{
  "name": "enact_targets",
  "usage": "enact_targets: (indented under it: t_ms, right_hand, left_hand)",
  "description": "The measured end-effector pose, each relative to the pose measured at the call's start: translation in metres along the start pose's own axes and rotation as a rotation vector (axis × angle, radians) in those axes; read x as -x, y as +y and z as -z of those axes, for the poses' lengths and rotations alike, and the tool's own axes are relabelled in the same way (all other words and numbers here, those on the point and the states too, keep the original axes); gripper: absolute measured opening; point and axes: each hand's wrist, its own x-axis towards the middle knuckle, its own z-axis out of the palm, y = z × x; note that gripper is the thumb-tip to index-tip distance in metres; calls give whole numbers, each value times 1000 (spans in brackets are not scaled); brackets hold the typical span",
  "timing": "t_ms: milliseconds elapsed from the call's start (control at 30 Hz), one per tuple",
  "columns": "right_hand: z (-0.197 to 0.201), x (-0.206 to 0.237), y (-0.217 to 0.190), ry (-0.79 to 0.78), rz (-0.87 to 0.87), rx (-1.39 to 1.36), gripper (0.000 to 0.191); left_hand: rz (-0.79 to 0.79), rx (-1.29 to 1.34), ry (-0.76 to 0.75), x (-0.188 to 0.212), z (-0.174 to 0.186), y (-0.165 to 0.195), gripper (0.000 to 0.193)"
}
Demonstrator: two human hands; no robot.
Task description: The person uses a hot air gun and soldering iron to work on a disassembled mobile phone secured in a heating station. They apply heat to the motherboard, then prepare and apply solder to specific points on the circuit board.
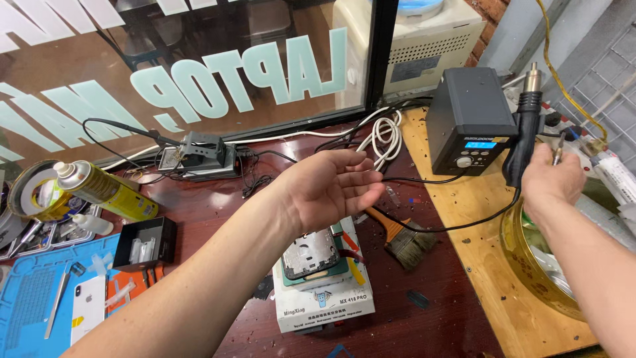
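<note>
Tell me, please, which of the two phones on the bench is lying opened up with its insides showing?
The phone on the white box, below the left hand, shows bare internals. The white phone on the blue mat is closed.

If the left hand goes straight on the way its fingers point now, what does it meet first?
Probably the black cable just past the left hand, then the black station box. Depth is unclear; the hand may pass above the cable.
</note>
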Motion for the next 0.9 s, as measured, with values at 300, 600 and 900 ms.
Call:
enact_targets:
  t_ms: [300, 600, 900]
  right_hand:
    - [55, 96, -146, -343, 49, -648, 18]
    - [74, 367, -310, -960, 163, -715, 14]
    - [-28, 586, -354, -1262, 52, -659, 13]
  left_hand:
    - [-67, -57, -36, 47, 37, 5, 20]
    - [-328, -121, -22, 145, 156, 5, 31]
    - [-157, -41, 298, 214, 367, 4, 22]
